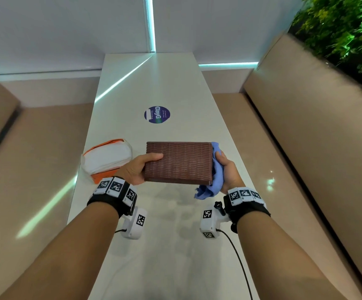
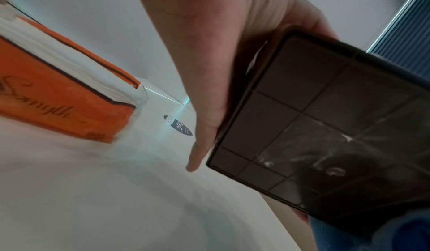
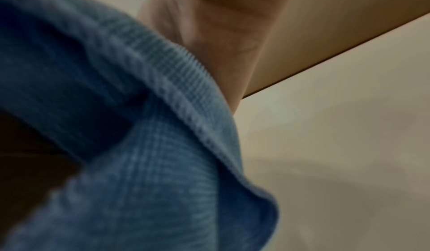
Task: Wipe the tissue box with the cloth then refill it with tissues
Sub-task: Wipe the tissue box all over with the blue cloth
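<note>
A brown woven tissue box (image 1: 178,162) is held above the white table, a broad woven face toward me. My left hand (image 1: 137,167) grips its left end, thumb on top; in the left wrist view the box's dark gridded underside (image 2: 325,126) lies against the left hand's fingers (image 2: 204,135). My right hand (image 1: 227,169) holds a blue cloth (image 1: 215,172) against the box's right end. The cloth (image 3: 139,135) fills the right wrist view and hides the fingers. An orange and white tissue pack (image 1: 106,159) lies on the table left of the box, also seen as the pack (image 2: 58,93) close by.
The long white table (image 1: 175,83) runs away from me, with a round dark blue sticker (image 1: 157,114) beyond the box. Beige bench seats (image 1: 305,137) flank both sides. Green foliage (image 1: 344,35) hangs at the top right. A black cable (image 1: 238,256) trails from my right wrist.
</note>
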Demonstrator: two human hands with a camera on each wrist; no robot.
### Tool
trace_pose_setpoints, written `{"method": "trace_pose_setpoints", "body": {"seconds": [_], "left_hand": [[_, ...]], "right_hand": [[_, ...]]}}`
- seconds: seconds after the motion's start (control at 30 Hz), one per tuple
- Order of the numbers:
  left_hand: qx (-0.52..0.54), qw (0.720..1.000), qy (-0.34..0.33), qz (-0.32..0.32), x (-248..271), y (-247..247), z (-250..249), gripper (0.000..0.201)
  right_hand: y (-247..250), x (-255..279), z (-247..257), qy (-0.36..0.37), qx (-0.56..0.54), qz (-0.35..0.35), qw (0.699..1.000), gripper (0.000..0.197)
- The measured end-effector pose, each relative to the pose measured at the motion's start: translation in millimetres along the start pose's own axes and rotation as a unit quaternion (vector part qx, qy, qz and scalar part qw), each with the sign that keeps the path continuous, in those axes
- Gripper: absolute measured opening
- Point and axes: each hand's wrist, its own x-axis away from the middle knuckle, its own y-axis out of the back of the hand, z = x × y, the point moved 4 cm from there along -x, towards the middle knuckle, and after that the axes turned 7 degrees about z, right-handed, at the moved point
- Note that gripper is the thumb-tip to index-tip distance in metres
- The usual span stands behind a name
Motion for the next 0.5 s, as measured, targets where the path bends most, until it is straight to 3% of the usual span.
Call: {"method": "trace_pose_setpoints", "body": {"seconds": [0.17, 0.23, 0.3, 0.4, 0.5], "left_hand": [[-0.149, 0.986, -0.068, -0.02, 2, 1, 1, 0.087], [-0.212, 0.973, -0.08, -0.045, 0, 5, 6, 0.101], [-0.259, 0.961, -0.066, -0.079, 0, 10, 14, 0.128], [-0.308, 0.943, -0.039, -0.121, 0, 16, 25, 0.159], [-0.359, 0.924, -0.035, -0.129, -2, 9, 28, 0.16]], "right_hand": [[-1, -12, 8, -0.01, 0.228, 0.002, 0.974, 0.014], [6, -17, 10, -0.016, 0.302, -0.027, 0.953, 0.036], [3, -16, 20, -0.003, 0.37, -0.064, 0.927, 0.054], [-15, -17, 39, 0.033, 0.412, -0.065, 0.908, 0.052], [-43, -15, 51, 0.05, 0.425, -0.03, 0.904, 0.047]]}}
